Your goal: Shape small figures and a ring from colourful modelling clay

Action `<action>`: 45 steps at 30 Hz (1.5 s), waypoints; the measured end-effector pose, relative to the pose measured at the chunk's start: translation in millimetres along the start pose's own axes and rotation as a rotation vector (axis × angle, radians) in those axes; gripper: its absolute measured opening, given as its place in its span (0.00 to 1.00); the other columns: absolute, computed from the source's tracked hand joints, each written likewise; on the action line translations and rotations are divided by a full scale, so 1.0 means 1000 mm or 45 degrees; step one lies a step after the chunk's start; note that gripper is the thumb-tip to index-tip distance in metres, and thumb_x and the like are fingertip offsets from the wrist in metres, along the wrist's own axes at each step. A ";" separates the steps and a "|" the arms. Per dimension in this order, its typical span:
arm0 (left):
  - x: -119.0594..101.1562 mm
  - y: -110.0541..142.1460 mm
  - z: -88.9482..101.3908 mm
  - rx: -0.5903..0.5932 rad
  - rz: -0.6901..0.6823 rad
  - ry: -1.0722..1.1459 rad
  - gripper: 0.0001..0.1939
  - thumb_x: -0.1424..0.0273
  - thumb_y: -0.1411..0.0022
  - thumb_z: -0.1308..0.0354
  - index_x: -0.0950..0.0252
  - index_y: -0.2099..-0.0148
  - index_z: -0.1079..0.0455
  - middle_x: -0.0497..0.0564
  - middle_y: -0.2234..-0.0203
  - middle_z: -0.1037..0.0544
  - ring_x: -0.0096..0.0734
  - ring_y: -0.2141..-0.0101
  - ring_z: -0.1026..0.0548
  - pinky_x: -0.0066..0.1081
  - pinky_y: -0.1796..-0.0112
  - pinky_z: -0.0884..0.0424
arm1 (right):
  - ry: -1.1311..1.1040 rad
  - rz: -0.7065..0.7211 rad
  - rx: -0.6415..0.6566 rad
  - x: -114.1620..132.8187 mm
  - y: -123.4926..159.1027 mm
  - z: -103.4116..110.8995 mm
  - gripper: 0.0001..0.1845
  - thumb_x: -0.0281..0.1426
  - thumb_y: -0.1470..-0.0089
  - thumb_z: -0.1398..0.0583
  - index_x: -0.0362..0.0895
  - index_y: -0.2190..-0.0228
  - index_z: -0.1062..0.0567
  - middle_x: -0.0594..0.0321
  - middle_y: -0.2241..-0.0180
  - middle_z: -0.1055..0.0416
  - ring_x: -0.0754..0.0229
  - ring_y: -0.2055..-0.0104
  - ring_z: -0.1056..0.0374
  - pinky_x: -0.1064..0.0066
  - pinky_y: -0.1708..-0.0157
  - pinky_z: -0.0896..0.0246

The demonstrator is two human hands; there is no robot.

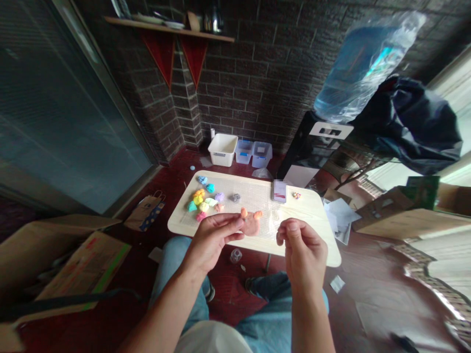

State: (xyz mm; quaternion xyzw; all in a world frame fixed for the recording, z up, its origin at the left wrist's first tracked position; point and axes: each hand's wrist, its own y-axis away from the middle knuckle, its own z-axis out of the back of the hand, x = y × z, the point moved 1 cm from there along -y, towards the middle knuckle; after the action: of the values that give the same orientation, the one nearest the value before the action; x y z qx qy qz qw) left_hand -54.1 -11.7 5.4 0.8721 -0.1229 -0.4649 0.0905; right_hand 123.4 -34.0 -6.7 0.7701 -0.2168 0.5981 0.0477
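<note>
Okay, through the head camera I see the left hand (215, 240) with its fingers pressed together against a soft pink modelling-clay lump with orange nubs (251, 225), held above the near edge of a pale wooden lap board (312, 211). The right hand (300, 252) pinches thumb against forefinger just beside it, though I cannot tell whether anything small sits between them. Toward the board's left edge I make out loose pastel clay lumps (200, 198) beside a clear plastic sheet (250, 203).
</note>
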 end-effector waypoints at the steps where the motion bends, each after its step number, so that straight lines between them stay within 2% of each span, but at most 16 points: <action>1: 0.000 0.000 0.000 0.001 0.000 -0.001 0.14 0.71 0.58 0.26 0.69 0.66 0.20 0.51 0.70 0.17 0.23 0.72 0.22 0.19 0.72 0.25 | -0.002 -0.005 -0.002 0.000 0.000 0.000 0.10 0.37 0.45 0.36 0.43 0.74 0.23 0.66 0.76 0.30 0.67 0.76 0.38 0.73 0.75 0.45; 7: 0.001 -0.001 -0.001 0.003 0.000 0.009 0.13 0.71 0.58 0.26 0.69 0.67 0.20 0.51 0.72 0.17 0.23 0.72 0.22 0.19 0.72 0.25 | 0.000 -0.019 -0.005 0.000 0.001 0.001 0.15 0.39 0.42 0.39 0.42 0.75 0.25 0.65 0.76 0.31 0.68 0.77 0.40 0.74 0.77 0.47; 14: 0.000 -0.001 -0.003 0.001 0.000 0.013 0.14 0.71 0.58 0.26 0.69 0.67 0.20 0.51 0.71 0.17 0.24 0.72 0.22 0.20 0.72 0.25 | -0.041 0.052 0.049 0.005 0.002 0.000 0.10 0.35 0.46 0.35 0.43 0.75 0.26 0.69 0.79 0.35 0.68 0.76 0.41 0.74 0.75 0.48; 19: 0.000 0.000 -0.004 -0.006 -0.007 0.004 0.14 0.71 0.59 0.26 0.69 0.67 0.20 0.52 0.70 0.17 0.25 0.72 0.22 0.20 0.72 0.25 | -0.041 0.015 0.064 0.006 0.003 0.000 0.15 0.38 0.41 0.39 0.43 0.76 0.26 0.66 0.77 0.33 0.67 0.75 0.41 0.74 0.75 0.48; 24: 0.000 0.000 -0.005 0.002 -0.013 -0.007 0.13 0.71 0.59 0.26 0.69 0.68 0.20 0.52 0.71 0.18 0.25 0.72 0.22 0.20 0.72 0.25 | -0.040 0.029 0.068 0.005 0.002 0.001 0.09 0.35 0.45 0.35 0.44 0.75 0.24 0.69 0.79 0.34 0.69 0.76 0.42 0.74 0.75 0.48; 30: -0.001 0.001 -0.005 0.009 -0.016 -0.003 0.13 0.71 0.59 0.26 0.69 0.68 0.20 0.51 0.71 0.18 0.24 0.72 0.22 0.20 0.72 0.25 | -0.068 -0.049 0.033 0.007 0.004 -0.001 0.09 0.37 0.44 0.37 0.45 0.69 0.20 0.65 0.75 0.28 0.69 0.76 0.39 0.74 0.77 0.47; 36: -0.001 0.001 -0.005 0.002 -0.013 -0.006 0.13 0.71 0.59 0.26 0.69 0.68 0.20 0.52 0.71 0.18 0.25 0.72 0.22 0.20 0.72 0.25 | -0.192 -0.030 0.028 0.011 0.004 -0.006 0.12 0.37 0.45 0.36 0.43 0.76 0.23 0.66 0.78 0.31 0.70 0.78 0.41 0.76 0.79 0.48; 42: -0.002 0.002 -0.006 -0.011 -0.010 -0.019 0.13 0.71 0.59 0.26 0.68 0.68 0.19 0.53 0.71 0.18 0.26 0.72 0.22 0.22 0.71 0.26 | -0.116 -0.021 0.001 0.006 0.003 -0.003 0.04 0.34 0.48 0.34 0.46 0.70 0.22 0.68 0.78 0.32 0.69 0.78 0.42 0.75 0.78 0.48; 45: -0.001 0.002 -0.006 -0.023 -0.011 -0.019 0.14 0.71 0.59 0.25 0.69 0.68 0.20 0.53 0.71 0.18 0.28 0.71 0.22 0.24 0.71 0.26 | -0.031 0.003 -0.021 0.006 0.003 -0.001 0.05 0.33 0.50 0.33 0.46 0.67 0.20 0.66 0.75 0.29 0.67 0.77 0.39 0.72 0.76 0.44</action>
State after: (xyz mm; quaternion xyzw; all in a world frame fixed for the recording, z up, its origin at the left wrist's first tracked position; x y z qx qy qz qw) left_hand -50.2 -12.6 10.3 0.8684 -0.1157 -0.4727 0.0954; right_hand 122.2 -37.6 -1.6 0.7765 -0.2233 0.5871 0.0505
